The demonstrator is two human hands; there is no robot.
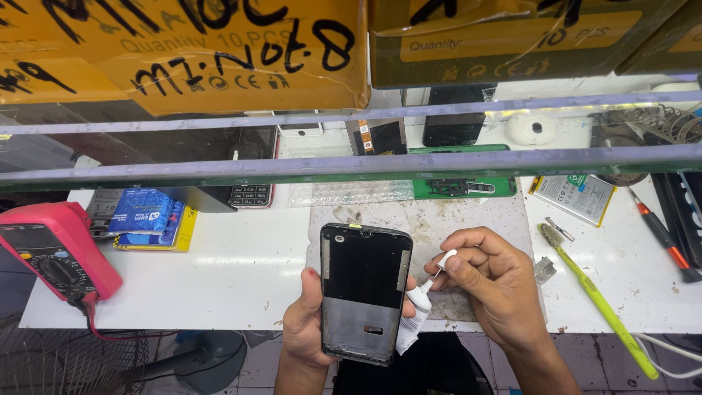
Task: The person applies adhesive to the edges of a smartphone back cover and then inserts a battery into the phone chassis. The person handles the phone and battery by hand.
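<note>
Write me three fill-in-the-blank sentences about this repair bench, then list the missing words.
1. The left hand holds a phone frame of the colour ____.
2. The right hand pinches the cap end of a small white ____, beside the frame's right edge.
3. On the table at the far left lies a multimeter of the colour ____.
4. The toothbrush to the right of the hands has a ____ handle.

Missing words: black; tube; red; green
</note>
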